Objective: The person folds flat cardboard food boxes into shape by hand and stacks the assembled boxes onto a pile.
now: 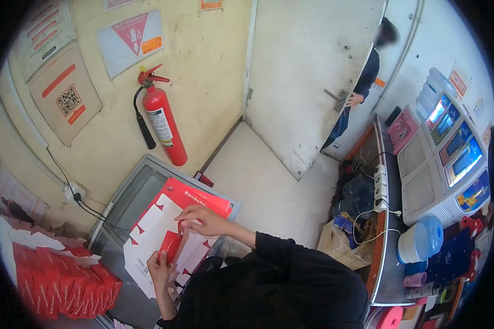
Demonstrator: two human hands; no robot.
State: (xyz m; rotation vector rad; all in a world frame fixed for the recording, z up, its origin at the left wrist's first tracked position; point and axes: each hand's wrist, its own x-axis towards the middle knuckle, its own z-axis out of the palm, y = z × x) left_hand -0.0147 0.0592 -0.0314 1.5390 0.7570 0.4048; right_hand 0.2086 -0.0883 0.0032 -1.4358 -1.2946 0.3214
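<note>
A white and red cardboard sheet (151,226) with red notched edges lies over a grey-framed glass-topped case. My left hand (159,270) is closed on the lower left edge of a small red flap. At the upper right of that flap, my right hand (195,219) pinches its edge, fingers bent together. The red flap (170,245) is folded up between the two hands. Beyond them lies a red printed panel (197,197). Whether the flap belongs to the sheet beneath cannot be made out.
Folded red boxes (60,282) stand stacked at the lower left. A fire extinguisher (163,123) hangs on the wall. Behind the half-open door (307,77), a person holds its edge. At right, a counter (387,241) bears a white cabinet (422,175) and containers.
</note>
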